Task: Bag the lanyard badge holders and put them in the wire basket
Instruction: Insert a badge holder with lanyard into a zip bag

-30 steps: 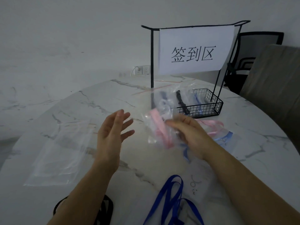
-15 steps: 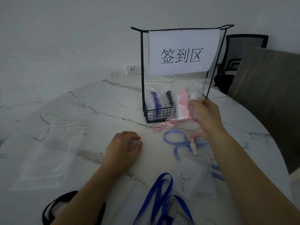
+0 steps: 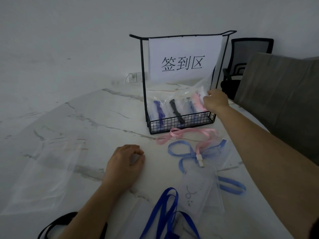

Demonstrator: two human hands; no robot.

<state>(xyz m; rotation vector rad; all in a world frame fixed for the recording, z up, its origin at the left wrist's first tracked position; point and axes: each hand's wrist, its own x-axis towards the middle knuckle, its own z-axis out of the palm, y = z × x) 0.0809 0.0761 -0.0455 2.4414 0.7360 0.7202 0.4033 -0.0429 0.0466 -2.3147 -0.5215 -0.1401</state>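
A black wire basket (image 3: 181, 124) stands at the back of the marble table and holds several clear bags with purple, black and blue lanyards. My right hand (image 3: 215, 100) reaches over the basket's right end and holds a clear bag with a pink lanyard (image 3: 197, 100), which stands inside the basket. My left hand (image 3: 125, 165) rests on the table with its fingers loosely curled, holding nothing. Loose on the table lie a pink lanyard (image 3: 186, 133), a light blue lanyard (image 3: 189, 152) with a clear badge holder (image 3: 198, 190), and a dark blue lanyard (image 3: 165, 214).
Empty clear bags (image 3: 46, 173) lie flat at the left. A black lanyard (image 3: 51, 226) sits at the near left edge. A paper sign (image 3: 183, 59) hangs on the frame above the basket. A grey chair back (image 3: 279, 94) and a black office chair (image 3: 241, 66) stand on the right.
My right hand carried the bagged pink lanyard from above the table to the basket's right end and lowered it in. My left hand dropped from raised and open to resting on the table.
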